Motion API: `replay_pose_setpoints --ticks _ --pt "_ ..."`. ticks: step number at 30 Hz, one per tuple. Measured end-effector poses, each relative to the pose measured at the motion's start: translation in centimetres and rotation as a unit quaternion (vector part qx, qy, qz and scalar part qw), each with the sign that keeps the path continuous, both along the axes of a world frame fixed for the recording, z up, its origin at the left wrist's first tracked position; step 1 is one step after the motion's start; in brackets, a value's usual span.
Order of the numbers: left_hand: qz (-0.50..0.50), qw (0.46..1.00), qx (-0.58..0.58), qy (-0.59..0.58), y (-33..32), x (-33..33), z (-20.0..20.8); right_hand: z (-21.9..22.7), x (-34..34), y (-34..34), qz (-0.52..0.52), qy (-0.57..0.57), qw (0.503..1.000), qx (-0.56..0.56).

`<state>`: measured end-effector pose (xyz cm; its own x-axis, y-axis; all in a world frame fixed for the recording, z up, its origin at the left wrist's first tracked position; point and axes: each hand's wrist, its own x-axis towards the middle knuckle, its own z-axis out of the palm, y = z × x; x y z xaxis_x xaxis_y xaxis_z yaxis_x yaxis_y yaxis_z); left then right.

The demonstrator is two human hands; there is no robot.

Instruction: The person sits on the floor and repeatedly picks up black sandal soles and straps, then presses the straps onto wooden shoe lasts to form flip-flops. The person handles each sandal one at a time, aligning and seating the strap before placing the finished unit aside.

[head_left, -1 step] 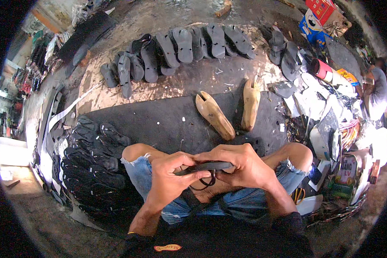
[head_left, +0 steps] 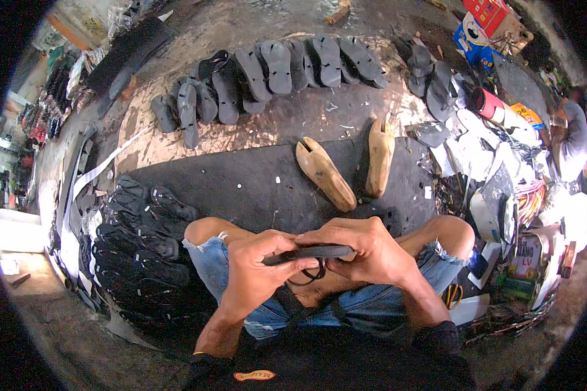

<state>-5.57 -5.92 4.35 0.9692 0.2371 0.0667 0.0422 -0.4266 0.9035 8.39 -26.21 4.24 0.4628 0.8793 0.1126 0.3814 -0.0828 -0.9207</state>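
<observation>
Worn grey floor, stained, with a patchy tan area; flat dark mat across the middle. Strong white glare at left edge, small bluish-white light above it.

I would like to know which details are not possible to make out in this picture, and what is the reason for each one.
Head view: broad faces of the dark sole, seen nearly edge-on, partly covered by the left hand and right hand.
Head view: whether the black loop joins that sole; the hands obscure it.
Head view: how many black sandals lie at left; dark, overlapping.
Head view: the co-worker's activity; small, near the right rim.
</observation>
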Motion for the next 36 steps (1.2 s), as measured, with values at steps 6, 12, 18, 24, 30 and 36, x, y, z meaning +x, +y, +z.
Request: replay_pose_setpoints --ticks 6,12,18,24,30,36 --pt "-0.035 0.991 0.043 -0.119 0.9 2.4 -0.7 -4.4 -0.4 -0.2 -0.115 -0.015 0.990 0.076" --pt "0.034 0.998 -0.018 -0.042 4.3 3.9 -2.1 -6.1 5.5 1.0 -0.190 -0.004 0.981 0.021" --pt "0.025 0.771 -0.621 -0.139 10.4 7.4 -6.0 -20.1 9.7 0.0 -0.481 -0.056 0.835 -0.261" --pt "0.228 0.730 -0.587 -0.267 12.3 5.5 -6.7 -8.0 4.2 -0.7 -0.346 0.264 0.887 0.157" --pt "0.276 0.737 -0.488 -0.377 13.7 3.9 -5.4 -3.0 -8.0 -1.8 -0.334 0.426 0.835 0.095" --pt "0.166 0.795 -0.559 -0.170 7.1 3.3 -3.5 -3.3 -9.4 0.3 -0.220 0.089 0.968 0.084"
